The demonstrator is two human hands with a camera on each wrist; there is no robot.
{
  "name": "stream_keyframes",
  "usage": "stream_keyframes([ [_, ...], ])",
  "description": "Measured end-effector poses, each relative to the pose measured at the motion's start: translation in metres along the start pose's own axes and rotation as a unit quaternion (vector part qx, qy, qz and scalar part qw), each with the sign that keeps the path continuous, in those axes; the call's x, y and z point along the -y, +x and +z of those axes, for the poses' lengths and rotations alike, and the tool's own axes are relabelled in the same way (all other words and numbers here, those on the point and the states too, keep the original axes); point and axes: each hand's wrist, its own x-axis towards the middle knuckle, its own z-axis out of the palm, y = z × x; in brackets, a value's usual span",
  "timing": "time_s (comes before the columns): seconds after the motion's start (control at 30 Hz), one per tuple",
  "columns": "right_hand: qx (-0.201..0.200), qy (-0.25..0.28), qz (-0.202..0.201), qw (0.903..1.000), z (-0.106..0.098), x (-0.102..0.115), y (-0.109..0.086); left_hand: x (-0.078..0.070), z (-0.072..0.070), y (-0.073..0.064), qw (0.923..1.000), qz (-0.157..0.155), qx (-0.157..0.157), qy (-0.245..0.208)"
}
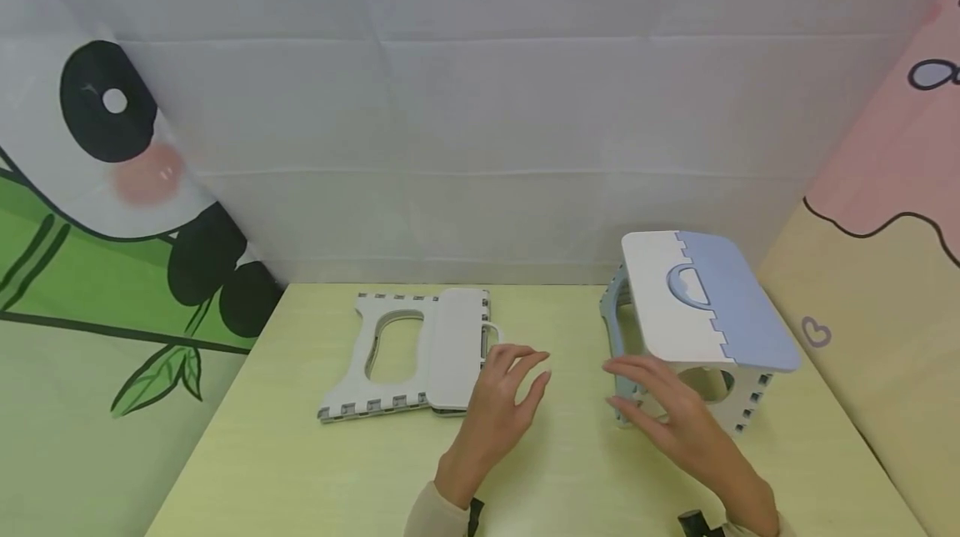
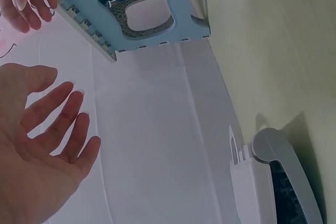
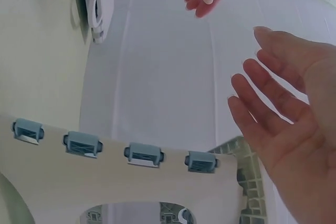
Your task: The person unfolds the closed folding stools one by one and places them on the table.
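Both hands hover over the table with relaxed, slightly bent fingers and hold nothing. In the head view my left hand (image 1: 504, 395) overlaps the right edge of a folded white step stool (image 1: 456, 353) that lies flat. My right hand (image 1: 671, 404) is in front of an unfolded step stool (image 1: 671, 295), which stands upright with a white and blue top and a blue carry handle. The left wrist view shows the left hand's spread fingers (image 2: 71, 121) and the standing stool's blue side (image 2: 136, 11). In the right wrist view, the right hand (image 3: 294, 114) is beside the stool's white side (image 3: 121, 182).
The pale yellow table (image 1: 555, 470) carries both stools, one at the left and one at the right. A white cloth (image 1: 510, 120) hangs behind it, with printed cartoon cloths at the left (image 1: 90, 287) and right (image 1: 870, 295).
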Motion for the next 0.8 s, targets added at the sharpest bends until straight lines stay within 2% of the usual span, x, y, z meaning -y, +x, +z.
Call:
stream_keyframes([
  [0.27, 0.023, 0.004, 0.036, 0.9991, 0.013, -0.007, -0.006, 0.009, -0.001, -0.009, 0.9998, 0.009, -0.016, 0.005],
  [0.43, 0.027, -0.003, 0.057, 0.9980, 0.021, -0.009, -0.008, 0.014, -0.003, -0.015, 0.9997, 0.002, -0.023, 0.006],
  [0.63, 0.020, -0.029, 0.062, 0.9975, 0.028, -0.013, -0.008, 0.021, -0.007, -0.020, 0.9995, -0.003, -0.025, 0.020],
  [0.8, 0.025, -0.027, 0.075, 0.9965, 0.033, -0.016, -0.009, 0.027, -0.012, -0.024, 0.9991, -0.007, -0.028, 0.031],
])
